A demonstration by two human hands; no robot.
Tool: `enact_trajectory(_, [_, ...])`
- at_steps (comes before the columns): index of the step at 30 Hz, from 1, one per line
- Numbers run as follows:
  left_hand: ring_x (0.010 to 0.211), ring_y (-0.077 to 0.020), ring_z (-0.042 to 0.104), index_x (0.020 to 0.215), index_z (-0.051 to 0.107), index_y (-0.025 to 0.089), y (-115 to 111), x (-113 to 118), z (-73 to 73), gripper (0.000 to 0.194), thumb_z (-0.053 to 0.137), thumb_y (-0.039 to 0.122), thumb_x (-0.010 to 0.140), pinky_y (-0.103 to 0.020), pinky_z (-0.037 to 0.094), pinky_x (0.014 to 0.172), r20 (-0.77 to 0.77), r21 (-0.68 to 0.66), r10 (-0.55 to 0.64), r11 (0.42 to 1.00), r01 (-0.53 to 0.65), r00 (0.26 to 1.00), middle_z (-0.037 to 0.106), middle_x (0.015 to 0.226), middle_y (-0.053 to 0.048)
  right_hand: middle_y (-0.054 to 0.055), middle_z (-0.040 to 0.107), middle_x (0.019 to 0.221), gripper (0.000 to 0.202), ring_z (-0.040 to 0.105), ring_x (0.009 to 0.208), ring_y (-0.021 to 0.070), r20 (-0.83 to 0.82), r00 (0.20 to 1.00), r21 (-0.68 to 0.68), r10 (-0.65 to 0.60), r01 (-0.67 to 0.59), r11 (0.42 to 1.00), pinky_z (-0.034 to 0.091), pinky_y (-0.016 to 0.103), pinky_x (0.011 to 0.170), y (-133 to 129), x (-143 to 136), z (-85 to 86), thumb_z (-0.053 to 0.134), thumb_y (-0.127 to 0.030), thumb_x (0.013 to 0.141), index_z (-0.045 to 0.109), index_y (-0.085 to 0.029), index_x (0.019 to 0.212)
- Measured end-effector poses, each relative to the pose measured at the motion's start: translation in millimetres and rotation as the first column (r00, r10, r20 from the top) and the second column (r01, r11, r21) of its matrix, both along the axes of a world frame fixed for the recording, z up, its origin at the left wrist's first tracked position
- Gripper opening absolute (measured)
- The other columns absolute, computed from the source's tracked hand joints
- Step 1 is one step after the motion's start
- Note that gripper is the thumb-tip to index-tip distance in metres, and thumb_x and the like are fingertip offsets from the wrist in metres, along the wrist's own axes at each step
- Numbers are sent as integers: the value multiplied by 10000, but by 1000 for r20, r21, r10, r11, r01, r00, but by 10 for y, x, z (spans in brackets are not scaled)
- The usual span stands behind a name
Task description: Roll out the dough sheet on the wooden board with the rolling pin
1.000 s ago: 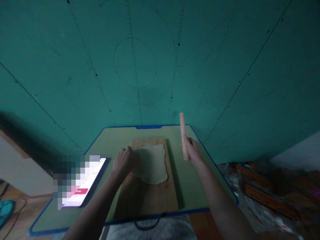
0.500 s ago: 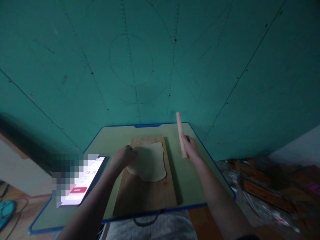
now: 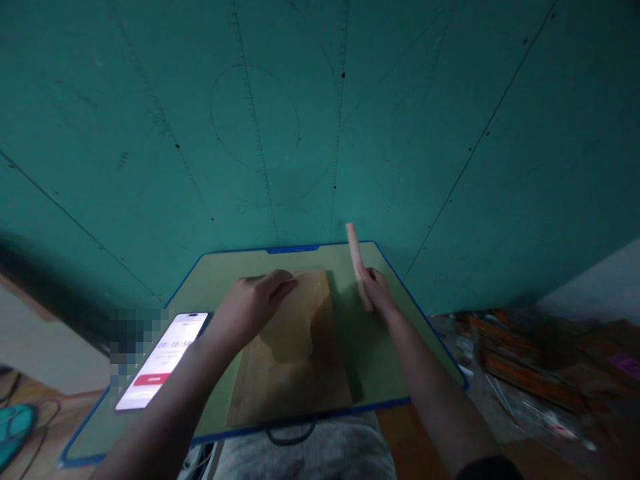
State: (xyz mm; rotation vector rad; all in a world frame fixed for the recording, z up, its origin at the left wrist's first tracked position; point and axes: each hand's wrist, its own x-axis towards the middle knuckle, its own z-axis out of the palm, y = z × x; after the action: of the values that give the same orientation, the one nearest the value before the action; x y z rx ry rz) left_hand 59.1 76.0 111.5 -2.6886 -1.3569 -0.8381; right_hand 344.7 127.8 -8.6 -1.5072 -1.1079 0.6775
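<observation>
My left hand [image 3: 257, 303] pinches the edge of a thin, pale sheet of dough [image 3: 289, 333] and holds that edge up above a wooden cutting board [image 3: 290, 397]. The dough hangs from my fingers toward the board; its upper left part is hidden behind the hand. Off the board's right side, my right hand [image 3: 377, 291] is wrapped around the lower part of a wooden rolling pin [image 3: 354, 250]. The pin tilts, its far end pointing up toward the wall.
The board lies on a small folding table [image 3: 225, 270] with a blue rim. A lit phone [image 3: 167, 357] showing a timer lies on its left side. A green wall [image 3: 300, 133] stands directly behind. Plastic-wrapped items [image 3: 530, 380] are on the floor to the right.
My left hand has risen and moved right, lifting the dough's edge off the board. The rolling pin stays in my right hand, nearly in place. The camera view has shifted slightly.
</observation>
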Motion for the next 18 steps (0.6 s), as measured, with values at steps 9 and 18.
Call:
enact_trajectory(9, [590,-142,668,902,761,257,95,-130,472,474,397,537,1021,-239,402,556,-148,-83,-198,979,188,969,740,716,2,23,581,620,651,528,607,188,7,1000,-22,12,-12,1000,379,310,562,52,14,-88,497,-893,661,538,-244,622])
enact_trajectory(18, [996,-257,716,1122,703,184,-152,111,-428,324,457,355,998,-391,556,870,-272,-161,-40,987,-5,961,742,1151,-105,7,587,629,624,548,655,189,32,999,-36,5,-4,999,385,292,587,80,22,-94,512,-862,663,540,-240,629])
